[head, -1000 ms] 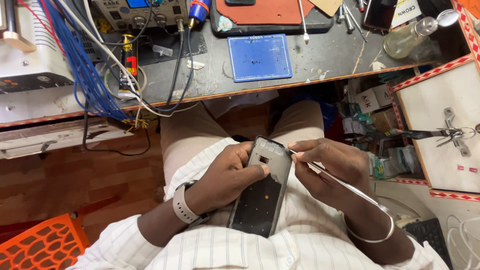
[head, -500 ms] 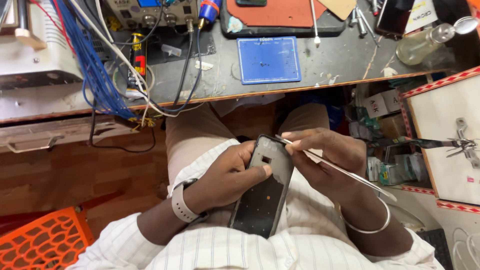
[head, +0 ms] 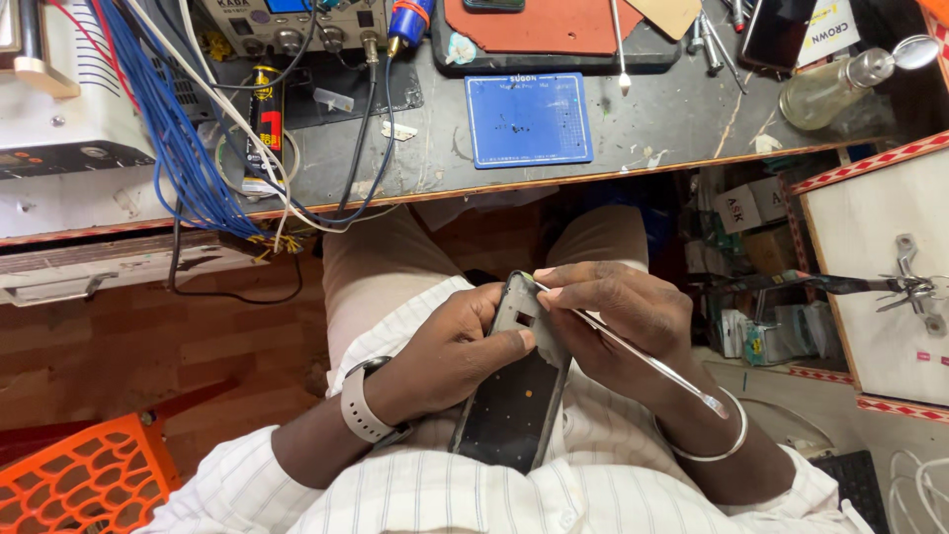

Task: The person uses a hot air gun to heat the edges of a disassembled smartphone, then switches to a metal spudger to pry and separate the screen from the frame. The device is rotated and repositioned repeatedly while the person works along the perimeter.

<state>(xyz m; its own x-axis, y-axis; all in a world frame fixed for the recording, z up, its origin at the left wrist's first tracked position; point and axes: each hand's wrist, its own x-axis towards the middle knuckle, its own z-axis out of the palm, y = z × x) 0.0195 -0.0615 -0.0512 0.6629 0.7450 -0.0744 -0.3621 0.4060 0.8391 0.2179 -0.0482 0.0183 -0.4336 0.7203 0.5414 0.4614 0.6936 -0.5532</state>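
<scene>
Nearest the camera is a white shirt with thin stripes (head: 494, 494), and over the lap both hands work on a dark phone frame (head: 514, 396), which lies lengthwise between them, its upper end with a small cut-out pointing towards the bench; the left hand (head: 450, 346) wraps the frame's left edge, fingers curled close and the thumb pressed on its face, a pale wristwatch (head: 358, 400) on that wrist; the right hand (head: 618, 316) has its fingers closed narrowly around thin metal tweezers (head: 643, 358), whose tip touches the frame's upper right edge while the long shaft runs back over the wrist, past a silver bangle (head: 727, 445). Beyond the hands, tan trousers (head: 371, 267) cover the knees, above a reddish-brown tiled floor (head: 148, 346); an orange plastic crate (head: 79, 485) sits at the lower left. Further off runs a scuffed grey workbench (head: 682, 119) with a wooden edge; on it lie a blue square mat (head: 528, 119), a brown pad (head: 539, 25) on a dark tray, and a clear glass bottle (head: 830, 89) on its side; a bundle of blue wires (head: 178, 148) hangs over the left edge beside a white machine (head: 59, 109). To the right stands a white panel (head: 880, 257) with red-patterned trim.
</scene>
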